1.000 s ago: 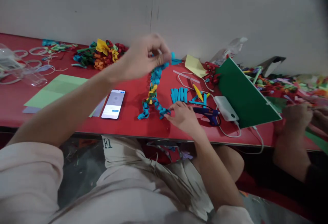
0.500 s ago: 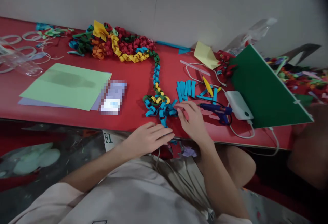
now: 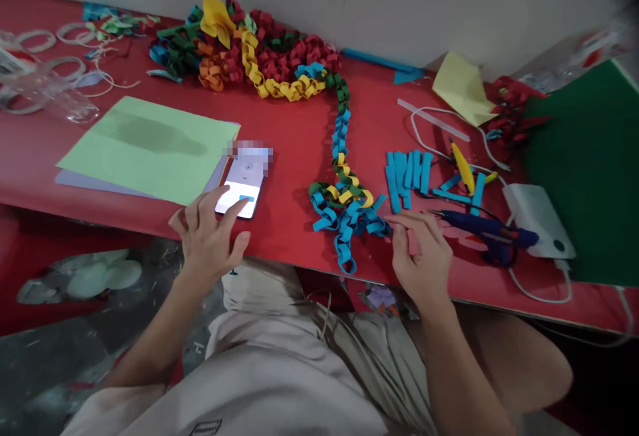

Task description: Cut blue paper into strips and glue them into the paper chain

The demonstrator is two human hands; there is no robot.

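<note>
My left hand (image 3: 212, 233) is over the lower end of a smartphone (image 3: 257, 186) with a lit screen. Its fingers are spread, the index fingertip at the screen, and it grips nothing. Close to the table's front edge, my right hand (image 3: 424, 249) has its fingertips closed at the blue end of a paper chain (image 3: 341, 133); the pinched spot is partly hidden. Green, blue and yellow links make up this chain, which runs back to a colourful heap of paper chains (image 3: 279, 56). Right of my right hand lies a blue glue gun (image 3: 492, 229).
Blue paper strips (image 3: 409, 173) and a yellow pointed tool (image 3: 462, 166) lie beyond my right hand. A white box with cables (image 3: 536, 216) sits beside a green board (image 3: 589, 183). At left are green paper (image 3: 150, 150), a plastic bottle (image 3: 47, 90) and tape rings (image 3: 67, 68).
My left hand has moved left from the table edge near the chain to the phone, its fingers spreading. My right hand stays at the chain's blue end. The view has shifted.
</note>
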